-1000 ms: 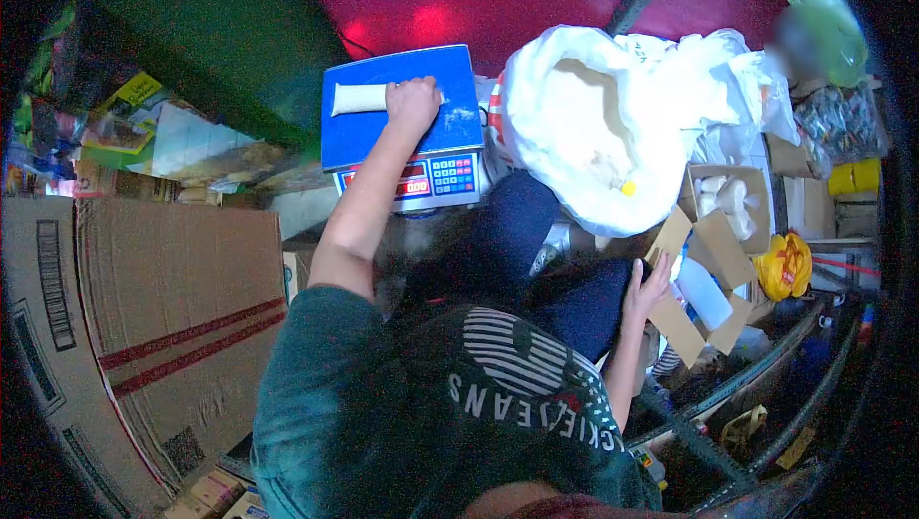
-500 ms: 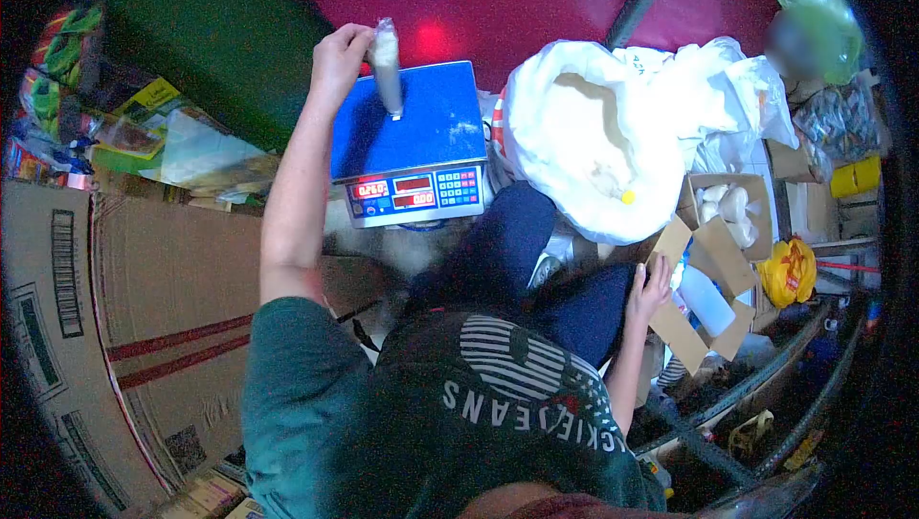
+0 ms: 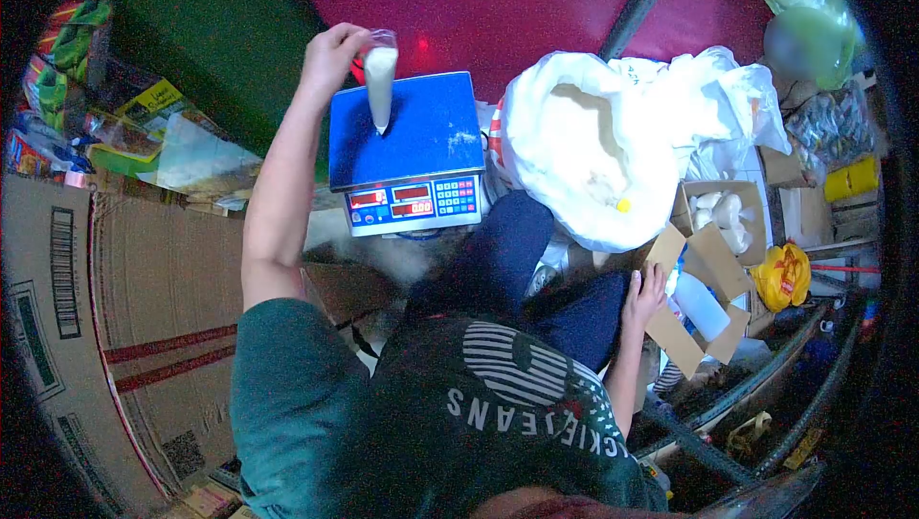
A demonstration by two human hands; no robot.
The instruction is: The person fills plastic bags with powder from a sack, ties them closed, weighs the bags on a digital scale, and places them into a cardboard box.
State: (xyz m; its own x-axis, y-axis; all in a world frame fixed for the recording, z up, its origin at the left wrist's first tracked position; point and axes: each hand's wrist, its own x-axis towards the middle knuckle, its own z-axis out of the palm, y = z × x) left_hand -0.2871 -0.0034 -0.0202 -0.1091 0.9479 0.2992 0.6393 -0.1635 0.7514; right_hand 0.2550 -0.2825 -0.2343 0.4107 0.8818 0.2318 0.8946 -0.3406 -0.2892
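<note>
The person's left hand (image 3: 333, 55) pinches the gathered clear top of a narrow plastic bag of white powder (image 3: 380, 80), so the filled part hangs upright, probably letting the contents settle downward. The bag is over the blue platform (image 3: 412, 150) of a digital price scale (image 3: 414, 203); whether its lower tip touches is hard to tell. The scale faces the person, likely so its red digits can be read (the lower display shows 0.00). The right hand (image 3: 644, 301), fingers loosely apart and gripping nothing, rests against a flap of an open cardboard box (image 3: 718, 265), perhaps for support.

A large sack with a white liner (image 3: 546, 98), holding white powder and a yellow-ended object (image 3: 623, 205), fills the space between the hands. Behind the open box, a carton (image 3: 756, 241) holds white bundles. Large cardboard cartons (image 3: 168, 284) crowd the left side.
</note>
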